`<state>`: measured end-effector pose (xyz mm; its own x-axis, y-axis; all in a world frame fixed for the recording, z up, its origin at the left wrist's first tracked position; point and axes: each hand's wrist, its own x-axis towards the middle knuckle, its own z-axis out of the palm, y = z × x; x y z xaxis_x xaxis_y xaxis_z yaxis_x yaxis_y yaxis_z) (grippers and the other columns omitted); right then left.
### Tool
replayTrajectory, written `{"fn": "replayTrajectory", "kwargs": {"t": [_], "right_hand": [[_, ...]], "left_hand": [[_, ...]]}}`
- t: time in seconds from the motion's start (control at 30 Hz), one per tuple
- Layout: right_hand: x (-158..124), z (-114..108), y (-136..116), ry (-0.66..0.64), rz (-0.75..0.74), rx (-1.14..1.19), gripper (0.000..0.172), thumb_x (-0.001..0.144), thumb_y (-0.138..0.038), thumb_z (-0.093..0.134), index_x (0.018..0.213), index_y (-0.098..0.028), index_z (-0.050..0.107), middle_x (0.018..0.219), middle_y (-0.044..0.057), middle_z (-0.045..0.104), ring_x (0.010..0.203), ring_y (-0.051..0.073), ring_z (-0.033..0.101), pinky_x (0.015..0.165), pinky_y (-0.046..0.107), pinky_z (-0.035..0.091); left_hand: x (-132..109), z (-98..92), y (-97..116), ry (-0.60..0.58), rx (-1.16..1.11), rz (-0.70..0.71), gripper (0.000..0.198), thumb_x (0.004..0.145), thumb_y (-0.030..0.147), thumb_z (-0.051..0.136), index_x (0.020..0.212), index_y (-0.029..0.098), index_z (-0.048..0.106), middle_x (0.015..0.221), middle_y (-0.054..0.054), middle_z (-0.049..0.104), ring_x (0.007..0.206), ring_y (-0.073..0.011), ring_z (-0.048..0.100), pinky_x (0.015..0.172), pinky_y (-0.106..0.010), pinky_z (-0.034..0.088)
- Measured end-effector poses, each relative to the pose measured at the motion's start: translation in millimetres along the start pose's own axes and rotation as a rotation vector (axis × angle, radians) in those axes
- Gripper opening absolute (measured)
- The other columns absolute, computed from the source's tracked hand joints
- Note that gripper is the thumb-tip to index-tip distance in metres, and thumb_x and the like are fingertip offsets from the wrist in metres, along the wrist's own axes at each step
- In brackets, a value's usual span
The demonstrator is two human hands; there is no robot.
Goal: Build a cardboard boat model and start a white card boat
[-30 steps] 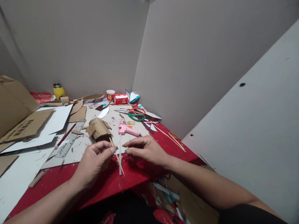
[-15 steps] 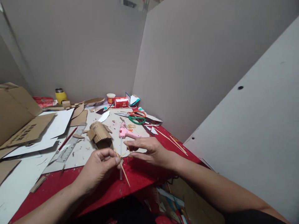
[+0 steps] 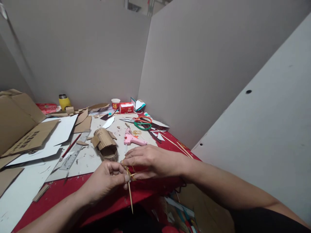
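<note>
My left hand (image 3: 105, 178) is closed in a pinch on crossed wooden skewers (image 3: 130, 197); one pointed end hangs down over the table's front edge. Right beside it, the fingers of my right hand (image 3: 153, 160) meet the skewers and pull on a thin yellow rubber band (image 3: 132, 175) at the crossing. The exact path of the band is partly hidden by my fingers. Just behind my left hand lies a rolled corrugated cardboard tube (image 3: 106, 138) with small cardboard flaps. A pink glue gun (image 3: 133, 139) lies behind my right hand.
Orange-and-green-handled scissors (image 3: 143, 123) lie farther back, near several loose rubber bands (image 3: 136, 132). A clear ruler (image 3: 73, 155), cardboard sheets (image 3: 31, 137) and white paper are on the left. Long skewers (image 3: 176, 144) lie at the right, beside the partition wall. A paper cup (image 3: 116, 104) stands behind.
My right hand has moved left and closed in on the skewers with the rubber band. Both hands are slightly lower and nearer me, and the skewer points more steeply down.
</note>
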<state>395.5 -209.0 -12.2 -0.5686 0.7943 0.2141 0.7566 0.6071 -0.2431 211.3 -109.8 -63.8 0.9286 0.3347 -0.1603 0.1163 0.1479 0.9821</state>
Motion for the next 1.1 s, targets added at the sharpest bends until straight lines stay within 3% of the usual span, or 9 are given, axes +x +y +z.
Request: {"fn": "replayTrajectory", "kwargs": {"t": [0.17,0.47,0.6,0.7,0.77,0.83,0.9,1.0,1.1], "right_hand": [[2.1,-3.3,-5.6,-0.068,0.084,0.111,0.028,0.087,-0.027,0.060,0.110,-0.012,0.061,0.097,0.010,0.068,0.089,0.016,0.061,0.079,0.027,0.047],[-0.7,8.0,0.8,-0.029,0.167,0.080,0.028,0.085,-0.034,0.060,0.103,-0.013,0.060,0.084,0.007,0.068,0.074,0.014,0.060,0.066,0.024,0.044],[-7.6,15.6,-4.1,0.093,0.124,0.024,0.030,0.084,-0.029,0.055,0.107,-0.012,0.058,0.072,0.005,0.064,0.067,0.015,0.057,0.063,0.026,0.044],[-18.3,11.6,-0.8,0.320,0.141,0.106,0.026,0.086,-0.028,0.050,0.105,-0.014,0.059,0.061,-0.001,0.057,0.054,0.011,0.050,0.055,0.023,0.042],[-28.5,0.4,12.8,0.528,0.345,0.101,0.026,0.089,-0.034,0.046,0.101,-0.015,0.061,0.060,-0.001,0.056,0.050,0.010,0.046,0.050,0.023,0.039],[-41.1,-15.3,37.1,0.633,0.702,-0.019,0.033,0.092,-0.039,0.042,0.098,-0.016,0.064,0.068,0.002,0.060,0.056,0.011,0.049,0.053,0.023,0.040],[-55.2,-29.7,68.4,0.427,1.138,-0.162,0.037,0.096,-0.038,0.036,0.102,-0.016,0.065,0.083,0.004,0.066,0.071,0.013,0.057,0.062,0.023,0.044],[-75.1,-37.3,113.8,0.254,1.347,-0.209,0.026,0.091,-0.030,0.053,0.094,-0.010,0.068,0.088,0.010,0.067,0.083,0.019,0.062,0.072,0.028,0.047],[-86.1,-28.3,144.3,0.097,1.474,-0.238,0.027,0.090,-0.031,0.057,0.109,-0.012,0.061,0.109,0.011,0.062,0.094,0.020,0.062,0.080,0.036,0.051]], "left_hand": [[-2.5,0.6,0.9,-0.029,-0.007,0.007,0.019,0.072,0.031,0.073,0.064,0.015,0.067,0.059,0.001,0.063,0.057,-0.0104,0.049,0.061,-0.023,0.035],[1.3,-0.1,1.2,0.004,0.001,-0.012,0.021,0.070,0.031,0.074,0.063,0.014,0.065,0.058,0.001,0.061,0.056,-0.0101,0.047,0.059,-0.022,0.032],[3.5,0.5,-4.0,-0.014,-0.017,-0.062,0.022,0.068,0.032,0.075,0.063,0.014,0.063,0.056,0.001,0.061,0.053,-0.0096,0.045,0.055,-0.022,0.030],[3.1,1.6,-10.6,-0.087,0.001,-0.113,0.028,0.067,0.039,0.076,0.063,0.015,0.062,0.053,0.002,0.060,0.050,-0.0099,0.045,0.053,-0.022,0.029],[2.2,2.6,-12.5,-0.145,0.052,-0.133,0.031,0.066,0.043,0.075,0.062,0.015,0.061,0.051,0.002,0.058,0.048,-0.0089,0.041,0.051,-0.022,0.027],[1.3,3.5,-11.8,-0.176,0.104,-0.142,0.034,0.068,0.046,0.073,0.062,0.016,0.060,0.051,0.002,0.057,0.045,-0.0074,0.036,0.048,-0.022,0.022],[1.1,4.3,-10.1,-0.189,0.136,-0.143,0.034,0.070,0.047,0.071,0.063,0.016,0.060,0.052,0.002,0.058,0.045,-0.0071,0.034,0.047,-0.022,0.019],[2.6,4.1,-11.0,-0.182,0.137,-0.142,0.032,0.071,0.046,0.070,0.065,0.016,0.060,0.054,0.002,0.059,0.045,-0.0071,0.033,0.048,-0.022,0.017],[5.2,1.9,-16.8,-0.180,0.091,-0.147,0.031,0.070,0.044,0.071,0.065,0.016,0.059,0.053,0.003,0.058,0.045,-0.0068,0.031,0.048,-0.023,0.015]]}}
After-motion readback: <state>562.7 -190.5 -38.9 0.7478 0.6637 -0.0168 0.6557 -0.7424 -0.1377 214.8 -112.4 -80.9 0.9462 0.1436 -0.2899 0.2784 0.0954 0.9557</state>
